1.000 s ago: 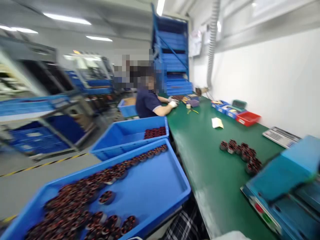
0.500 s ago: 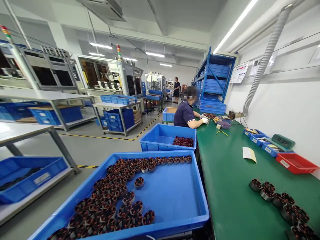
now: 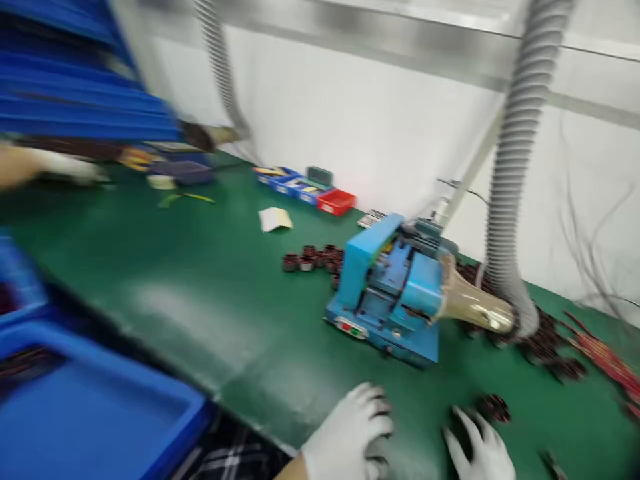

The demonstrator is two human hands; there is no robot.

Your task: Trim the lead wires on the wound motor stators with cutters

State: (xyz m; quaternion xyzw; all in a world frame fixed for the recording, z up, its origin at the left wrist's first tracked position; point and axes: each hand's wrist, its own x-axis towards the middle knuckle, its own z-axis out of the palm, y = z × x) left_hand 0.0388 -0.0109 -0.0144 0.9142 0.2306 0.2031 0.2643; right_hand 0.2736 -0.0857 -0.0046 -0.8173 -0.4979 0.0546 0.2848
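Observation:
My left hand (image 3: 347, 433), in a white glove, hovers over or rests on the green bench (image 3: 200, 293) near its front edge. Its fingers are loosely bent and apart, with nothing seen in them. At the lower right, my right hand (image 3: 483, 450), also gloved, has its thumb and fingers spread. Just beyond those fingertips lies a wound motor stator (image 3: 494, 407); blur hides whether they touch. A blue bench machine (image 3: 385, 293) with red and green buttons stands beyond both hands. To the right of my right hand is a small, blurred tool (image 3: 553, 465).
More stators (image 3: 310, 259) sit left of the machine, others behind it. A clear funnel joins a grey hose (image 3: 515, 153). Red wires (image 3: 607, 360) lie at right. A blue tray (image 3: 100, 413) stands lower left; a co-worker's gloved hand (image 3: 70, 167) is far left.
The view has swung right and down from the room and trays to the bench. Both my hands and the blue machine have come into sight.

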